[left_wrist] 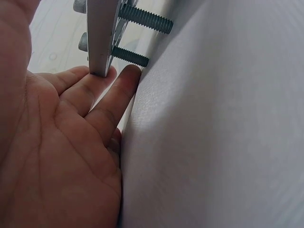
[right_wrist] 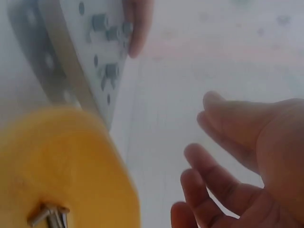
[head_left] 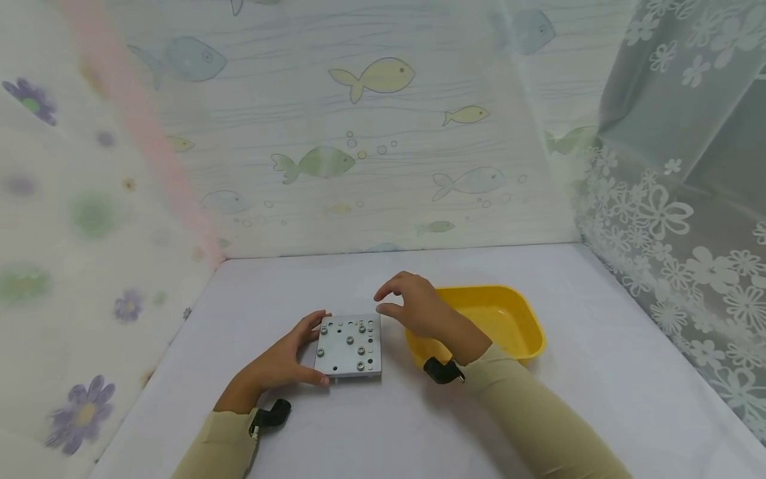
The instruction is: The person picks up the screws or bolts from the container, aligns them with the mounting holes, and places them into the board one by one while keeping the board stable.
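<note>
Gripping the perforated metal plate (head_left: pixel 341 356) along its left side, our left hand (head_left: pixel 282 362) has its thumb at the near corner and its fingers at the far one. The plate lies flat over the white tabletop (head_left: pixel 371 432), left of the yellow plastic tray (head_left: pixel 529 326). We count six socket-head screws (head_left: pixel 350 340) standing in it, with bare holes among them. From the left wrist, we see two threaded shanks (left_wrist: pixel 147 19) jutting from the plate's underside, one fingertip close beside the lower one; whether their tips touch the table, we cannot tell.

Our right hand (head_left: pixel 421 306) is raised between the plate and the tray, partly in front of the tray's left end. Its fingers are loosely bent, thumb apart, and we see nothing held in them. In the right wrist view, a few metal pieces (right_wrist: pixel 54 216) lie inside the tray, too blurred for us to identify. Beige sleeves (head_left: pixel 532 412) cover both our arms, and a fish-print curtain (head_left: pixel 359 133) hangs behind the table.
</note>
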`<action>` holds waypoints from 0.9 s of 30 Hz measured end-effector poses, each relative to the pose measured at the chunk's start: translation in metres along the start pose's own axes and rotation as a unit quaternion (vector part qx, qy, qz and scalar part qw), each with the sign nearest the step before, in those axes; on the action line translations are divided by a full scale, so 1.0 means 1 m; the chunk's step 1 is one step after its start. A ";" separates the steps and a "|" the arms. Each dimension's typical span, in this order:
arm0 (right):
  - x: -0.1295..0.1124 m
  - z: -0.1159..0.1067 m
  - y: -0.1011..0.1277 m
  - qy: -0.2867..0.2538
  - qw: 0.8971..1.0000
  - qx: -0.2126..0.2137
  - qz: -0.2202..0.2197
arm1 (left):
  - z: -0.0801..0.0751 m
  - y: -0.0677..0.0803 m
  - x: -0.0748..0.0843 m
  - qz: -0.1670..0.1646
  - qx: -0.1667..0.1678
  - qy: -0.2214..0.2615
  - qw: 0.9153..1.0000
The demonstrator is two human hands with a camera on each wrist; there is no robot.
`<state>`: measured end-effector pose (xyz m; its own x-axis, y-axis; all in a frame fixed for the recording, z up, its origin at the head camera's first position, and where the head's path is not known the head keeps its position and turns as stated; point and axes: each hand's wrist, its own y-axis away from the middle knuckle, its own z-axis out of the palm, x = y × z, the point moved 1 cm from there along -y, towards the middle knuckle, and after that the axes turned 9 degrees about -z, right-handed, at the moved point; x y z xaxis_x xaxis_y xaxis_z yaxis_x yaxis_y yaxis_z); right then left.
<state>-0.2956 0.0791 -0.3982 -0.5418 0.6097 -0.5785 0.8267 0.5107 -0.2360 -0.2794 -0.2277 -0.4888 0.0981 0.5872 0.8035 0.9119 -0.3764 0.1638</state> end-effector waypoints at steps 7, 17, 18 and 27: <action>0.019 -0.017 0.007 -0.037 0.999 -0.022 0.027 | 0.000 0.001 0.000 0.001 -0.002 -0.003 1.000; 0.054 -0.027 0.011 -0.076 0.995 -0.056 0.027 | 0.000 -0.001 -0.004 -0.005 0.007 -0.010 1.000; 0.057 -0.028 0.011 -0.079 0.995 -0.059 0.031 | 0.000 -0.001 -0.005 -0.006 0.007 -0.009 1.000; 0.078 -0.034 0.018 -0.102 0.991 -0.083 0.035 | 0.000 -0.001 -0.003 -0.009 0.006 -0.007 1.000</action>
<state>-0.3276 0.1561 -0.4211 -0.4287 0.5207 -0.7383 0.8152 0.5752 -0.0677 -0.2804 -0.2287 -0.4916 0.0875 0.6043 0.7919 0.9180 -0.3576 0.1714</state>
